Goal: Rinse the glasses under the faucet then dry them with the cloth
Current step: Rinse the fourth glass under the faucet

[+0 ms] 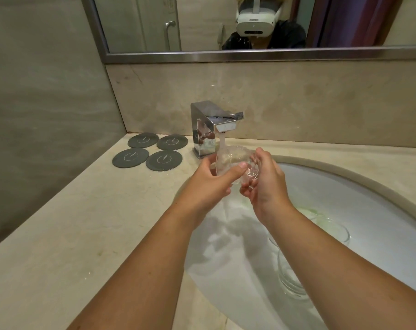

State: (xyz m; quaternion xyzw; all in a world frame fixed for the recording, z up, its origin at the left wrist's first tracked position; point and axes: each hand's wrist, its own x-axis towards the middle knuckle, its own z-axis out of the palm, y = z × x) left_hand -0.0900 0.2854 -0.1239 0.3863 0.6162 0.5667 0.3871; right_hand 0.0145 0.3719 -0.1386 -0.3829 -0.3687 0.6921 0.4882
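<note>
Room: bathroom with pale stone walls.
Counter: long cream stone counter (83, 222) that runs under a wide steel-framed mirror (250, 55).
Sink: big white oval sink (333, 186) set into the counter, wet inside.
Hands: left hand (209, 184) and right hand (264, 182) meet over the sink, close in front of the tap.
Tap: shiny square metal faucet (209, 129), turned on, with water running down.
Coasters: four round dark grey coasters (164, 160) lie on the counter, left of the faucet.
Waiting glasses: what look like two more clear glasses (290, 277) lie low in the sink, near the right arm.
Glass in hand: clear drinking glass (228, 160), on its side, right under the water.
Grip: left hand wraps round one end, thumb on top. Right hand's fingers curl round the other end. Both hold it.
Done so far: one glass is getting its rinse, so I think the job is only near its start.
Left to do: the glasses in the sink seem to need rinsing too, then all need drying. No cloth shows anywhere.
</note>
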